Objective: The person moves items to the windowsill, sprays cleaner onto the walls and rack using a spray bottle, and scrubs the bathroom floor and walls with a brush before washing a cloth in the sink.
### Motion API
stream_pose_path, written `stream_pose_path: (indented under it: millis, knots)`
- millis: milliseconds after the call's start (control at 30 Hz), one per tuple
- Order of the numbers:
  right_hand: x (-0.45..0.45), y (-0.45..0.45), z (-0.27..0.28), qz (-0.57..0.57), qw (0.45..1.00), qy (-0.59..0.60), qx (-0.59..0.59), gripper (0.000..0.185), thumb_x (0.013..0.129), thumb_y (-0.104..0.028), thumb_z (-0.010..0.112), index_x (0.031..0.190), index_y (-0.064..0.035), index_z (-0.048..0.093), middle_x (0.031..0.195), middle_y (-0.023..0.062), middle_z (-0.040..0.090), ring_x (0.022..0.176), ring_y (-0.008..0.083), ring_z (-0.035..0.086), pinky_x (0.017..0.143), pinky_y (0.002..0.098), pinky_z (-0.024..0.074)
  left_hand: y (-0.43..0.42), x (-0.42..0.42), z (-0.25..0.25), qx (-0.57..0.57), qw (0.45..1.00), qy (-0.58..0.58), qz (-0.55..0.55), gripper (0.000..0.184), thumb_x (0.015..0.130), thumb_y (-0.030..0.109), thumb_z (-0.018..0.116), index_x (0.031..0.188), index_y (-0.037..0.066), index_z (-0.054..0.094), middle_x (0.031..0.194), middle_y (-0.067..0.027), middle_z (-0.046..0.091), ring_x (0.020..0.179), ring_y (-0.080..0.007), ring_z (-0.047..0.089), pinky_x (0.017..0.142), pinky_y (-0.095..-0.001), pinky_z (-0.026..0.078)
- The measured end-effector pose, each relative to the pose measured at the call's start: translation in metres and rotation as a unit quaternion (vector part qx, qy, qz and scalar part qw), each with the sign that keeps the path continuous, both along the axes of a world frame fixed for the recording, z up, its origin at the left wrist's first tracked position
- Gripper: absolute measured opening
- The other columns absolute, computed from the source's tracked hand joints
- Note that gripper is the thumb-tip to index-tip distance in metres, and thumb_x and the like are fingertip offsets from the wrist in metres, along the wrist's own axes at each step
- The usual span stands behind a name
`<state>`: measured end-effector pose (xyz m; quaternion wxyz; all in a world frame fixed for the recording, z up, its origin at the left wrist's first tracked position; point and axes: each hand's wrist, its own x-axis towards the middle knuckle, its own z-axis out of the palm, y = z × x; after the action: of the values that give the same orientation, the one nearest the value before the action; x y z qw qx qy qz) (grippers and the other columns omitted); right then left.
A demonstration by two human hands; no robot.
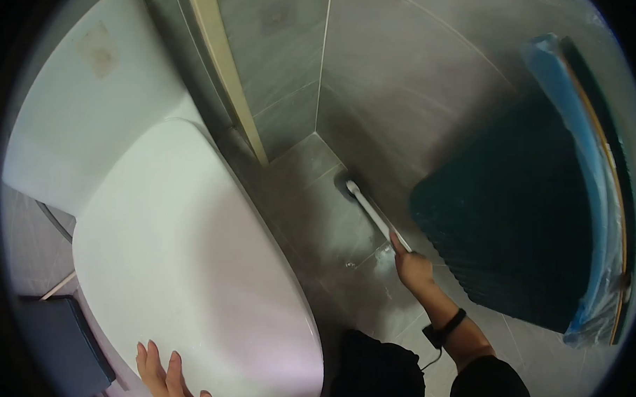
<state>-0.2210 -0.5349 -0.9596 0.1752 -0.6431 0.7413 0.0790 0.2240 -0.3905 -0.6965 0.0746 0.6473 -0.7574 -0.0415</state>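
My right hand (413, 266) is closed round the handle of a white long-handled brush (372, 215). The dark round head of the brush touches the grey tiled floor (312, 230) near the wall corner. Wet, foamy patches show on the tiles beside the handle. My left hand (167, 380) rests with spread fingers on the front part of the closed white toilet lid (172, 238), holding nothing. A black band is on my right wrist.
A dark green panel (507, 213) with blue and clear plastic wrap (590, 182) leans at the right. A beige door frame strip (228, 75) stands behind the toilet. At the lower left is a dark blue bin-like object (67, 347).
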Motion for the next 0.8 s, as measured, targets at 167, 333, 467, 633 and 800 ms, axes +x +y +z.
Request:
stream_pose_path:
  millis: [167, 333, 467, 633, 800]
  knots:
    - [0.055, -0.127, -0.054, -0.022, 0.997, -0.074, -0.024, 0.056, 0.095, -0.024, 0.046, 0.149, -0.0286, 0.03, 0.089, 0.0203, 0.068, 0.078, 0.0383, 0.066, 0.069, 0.0476, 0.0525, -0.003, -0.008, 0.007, 0.004, 1.0, 0.005, 0.001, 0.06, 0.091, 0.037, 0.047, 0.138, 0.001, 0.045, 0.147, -0.0288, 0.032, 0.134, -0.0516, 0.028, 0.108, -0.0606, 0.023]
    - [0.055, -0.095, -0.054, 0.011, 0.99, -0.127, -0.054, 0.059, 0.096, -0.021, 0.044, 0.15, -0.0334, 0.026, 0.087, 0.0218, 0.067, 0.078, 0.0374, 0.067, 0.071, 0.0482, 0.0527, -0.005, -0.008, 0.01, 0.015, 1.0, 0.001, 0.0, 0.058, 0.091, 0.035, 0.046, 0.138, 0.001, 0.045, 0.147, -0.0286, 0.033, 0.135, -0.0516, 0.028, 0.109, -0.0607, 0.023]
    - [0.035, 0.035, -0.071, 0.09, 0.979, -0.164, 0.075, 0.056, 0.098, -0.03, 0.042, 0.151, -0.0274, 0.024, 0.097, 0.0205, 0.067, 0.083, 0.0345, 0.067, 0.074, 0.0464, 0.0526, -0.003, -0.008, 0.005, 0.001, 1.0, 0.006, 0.003, 0.058, 0.091, 0.034, 0.045, 0.139, 0.0, 0.044, 0.147, -0.0287, 0.032, 0.136, -0.0496, 0.027, 0.109, -0.06, 0.022]
    - [0.041, -0.064, 0.0, -0.015, 0.986, -0.11, 0.127, 0.054, 0.098, -0.037, 0.042, 0.148, -0.0195, 0.033, 0.11, 0.0247, 0.064, 0.098, 0.0327, 0.065, 0.087, 0.0462, 0.0495, -0.007, -0.016, 0.014, 0.005, 1.0, -0.001, -0.006, 0.058, 0.091, 0.032, 0.046, 0.14, 0.0, 0.043, 0.147, -0.029, 0.031, 0.137, -0.0474, 0.027, 0.11, -0.0582, 0.022]
    - [0.074, -0.041, -0.082, -0.023, 0.982, -0.169, -0.08, 0.051, 0.097, -0.035, 0.045, 0.145, -0.0225, 0.036, 0.107, 0.0225, 0.064, 0.098, 0.0356, 0.064, 0.086, 0.0472, 0.0486, -0.009, -0.026, 0.025, 0.012, 1.0, -0.001, -0.018, 0.058, 0.092, 0.029, 0.047, 0.141, 0.0, 0.041, 0.148, -0.0288, 0.03, 0.136, -0.0479, 0.027, 0.11, -0.0566, 0.021]
